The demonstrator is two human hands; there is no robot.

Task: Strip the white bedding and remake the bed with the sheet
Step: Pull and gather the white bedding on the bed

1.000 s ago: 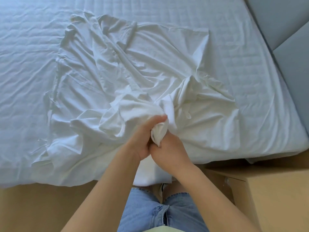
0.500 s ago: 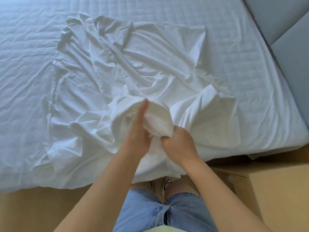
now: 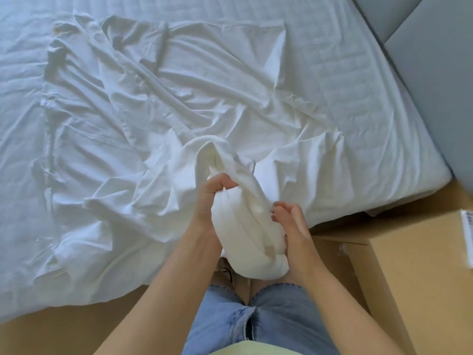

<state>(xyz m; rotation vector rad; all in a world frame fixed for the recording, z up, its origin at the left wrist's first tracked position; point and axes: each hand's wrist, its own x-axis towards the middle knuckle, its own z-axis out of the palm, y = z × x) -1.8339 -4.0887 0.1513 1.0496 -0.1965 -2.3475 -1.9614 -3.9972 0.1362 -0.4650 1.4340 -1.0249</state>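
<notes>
Closest to me are my denim shorts (image 3: 276, 316) and, just above them, the gathered end of the white sheet (image 3: 245, 226), which I hold up in front of the bed's near edge. My left hand (image 3: 212, 201) grips the bundle from the left, its fingers curled round a fold at the top. My right hand (image 3: 291, 221) cups the right side, palm against the cloth and fingertips curled in, pinching the fabric.

To my right, on the wooden floor (image 3: 64, 329), a cardboard box (image 3: 422, 265) stands beside the bed's near right corner. A white label (image 3: 467, 239) lies on its top; I cannot tell what is in the box.

From my hands the sheet runs out crumpled over the bed (image 3: 358, 111), covering most of its middle. Its lower left part hangs over the near edge towards the floor. Its far edge lies well up the bed, rumpled at the far left. The quilted white surface of the bed shows bare along the left side, the far edge and the right side. Beyond the right edge rises a grey padded headboard (image 3: 435, 73).
</notes>
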